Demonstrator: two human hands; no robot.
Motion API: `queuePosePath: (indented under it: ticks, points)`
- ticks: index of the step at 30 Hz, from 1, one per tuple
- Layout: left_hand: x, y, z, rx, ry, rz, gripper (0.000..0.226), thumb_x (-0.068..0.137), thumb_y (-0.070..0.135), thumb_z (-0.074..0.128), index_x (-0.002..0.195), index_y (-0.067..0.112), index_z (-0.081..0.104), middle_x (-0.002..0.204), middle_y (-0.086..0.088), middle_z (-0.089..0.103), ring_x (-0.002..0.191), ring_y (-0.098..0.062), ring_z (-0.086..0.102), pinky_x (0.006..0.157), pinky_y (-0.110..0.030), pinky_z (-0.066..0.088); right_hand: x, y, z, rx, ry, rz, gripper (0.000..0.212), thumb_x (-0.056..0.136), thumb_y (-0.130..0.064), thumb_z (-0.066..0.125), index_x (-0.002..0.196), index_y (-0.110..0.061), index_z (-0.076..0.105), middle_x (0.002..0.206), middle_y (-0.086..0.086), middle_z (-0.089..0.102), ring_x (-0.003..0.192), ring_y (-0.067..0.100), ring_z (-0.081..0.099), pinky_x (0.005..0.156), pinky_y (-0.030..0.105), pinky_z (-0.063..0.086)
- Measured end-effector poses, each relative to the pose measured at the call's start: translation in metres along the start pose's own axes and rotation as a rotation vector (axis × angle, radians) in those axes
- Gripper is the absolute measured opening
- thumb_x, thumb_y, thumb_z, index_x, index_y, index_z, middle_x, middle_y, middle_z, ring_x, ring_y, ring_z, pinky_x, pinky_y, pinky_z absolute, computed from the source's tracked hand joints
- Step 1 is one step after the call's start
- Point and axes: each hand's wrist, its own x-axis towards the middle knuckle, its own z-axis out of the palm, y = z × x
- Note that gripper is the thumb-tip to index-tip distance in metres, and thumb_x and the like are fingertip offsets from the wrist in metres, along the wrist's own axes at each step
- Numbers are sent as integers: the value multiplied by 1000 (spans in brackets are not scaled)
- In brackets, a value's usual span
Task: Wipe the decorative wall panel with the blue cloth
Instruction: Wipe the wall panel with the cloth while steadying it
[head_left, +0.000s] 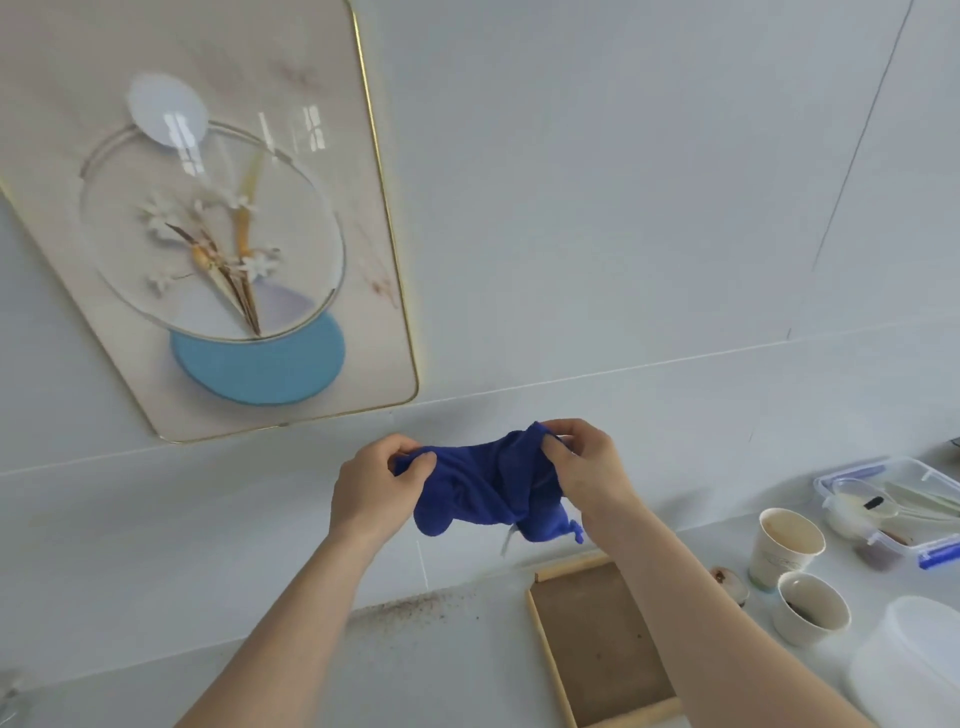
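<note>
The blue cloth (483, 488) hangs bunched between both hands, in front of the pale wall and above the counter. My left hand (371, 491) pinches its left end and my right hand (584, 467) grips its upper right edge. The decorative wall panel (332, 130) hangs up and to the left of the hands; it is beige with a thin gold frame, a glassy ring with dried flowers and a light blue disc near its bottom. Neither the cloth nor a hand touches the panel.
A wooden tray (597, 639) lies on the counter under my right forearm. To the right stand two paper cups (784, 545) (810, 608), a clear lidded box (904, 499) and a white plastic tub (914, 660). Brown crumbs (415, 605) speckle the counter by the wall.
</note>
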Motion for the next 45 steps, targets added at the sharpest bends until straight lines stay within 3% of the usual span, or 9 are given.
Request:
queuePosePath:
  ticks: [14, 19, 24, 27, 32, 36, 39, 42, 45]
  points:
    - [-8, 13, -128, -508, 24, 111, 9, 106, 28, 53, 102, 28, 61, 95, 11, 71, 86, -11, 66, 69, -29, 50, -76, -133, 120, 231, -35, -147, 9, 100, -16, 65, 109, -17, 66, 109, 10, 79, 104, 32, 75, 98, 56, 62]
    - [-11, 34, -123, -675, 11, 36, 5, 108, 32, 51, 105, 27, 52, 104, 0, 69, 90, -15, 68, 58, -23, 49, -95, -150, 131, 150, -214, -203, 15, 104, -22, 60, 113, -24, 71, 107, 1, 83, 99, 26, 79, 72, 36, 62]
    - [-3, 45, -120, -797, 73, -89, 15, 100, 26, 67, 106, 16, 58, 106, -9, 73, 94, -23, 71, 68, -34, 53, -97, -145, 122, 69, -257, -299, 23, 105, -22, 58, 106, -24, 80, 105, -2, 83, 103, 17, 77, 85, 28, 63]
    - [2, 51, -119, -868, 115, -88, 16, 98, 24, 69, 107, 17, 58, 108, -8, 72, 95, -23, 70, 69, -34, 52, -91, -136, 118, 129, -93, -225, 20, 102, -42, 64, 113, -29, 75, 111, -11, 79, 111, 12, 69, 98, 32, 56]
    - [11, 65, -109, -778, 185, 141, 30, 100, 23, 66, 104, 40, 41, 105, 12, 69, 91, -6, 71, 67, -22, 54, -84, -128, 124, 241, -412, 104, 71, 89, -81, 48, 124, -26, 75, 119, 6, 81, 118, 32, 72, 102, 54, 57]
    - [16, 58, -98, -390, 147, 419, 38, 103, 18, 60, 119, 49, 44, 101, 34, 69, 98, 7, 66, 80, -15, 57, -70, -141, 132, 668, -454, 140, 71, 96, -69, 47, 125, -11, 74, 124, 16, 79, 108, 32, 79, 81, 45, 68]
    - [21, 50, -95, -156, 112, 567, 30, 103, 24, 57, 126, 44, 59, 118, 29, 67, 115, 0, 61, 99, -30, 55, -57, -142, 130, 606, -345, 2, 41, 99, -40, 65, 119, -5, 72, 111, 20, 80, 98, 32, 80, 68, 40, 65]
    - [27, 46, -96, -188, 30, 618, 53, 93, 30, 61, 141, 50, 51, 136, 36, 55, 134, 1, 50, 113, -33, 46, -40, -142, 123, 519, -250, -141, 23, 98, -5, 69, 120, -9, 74, 114, 25, 79, 104, 40, 78, 79, 48, 67]
    - [41, 45, -100, -180, 124, 699, 60, 92, 46, 52, 151, 46, 40, 154, 38, 38, 153, 0, 31, 129, -42, 26, -26, -159, 116, 415, 0, -302, 16, 97, -11, 71, 107, -22, 77, 103, 9, 83, 97, 29, 80, 83, 46, 67]
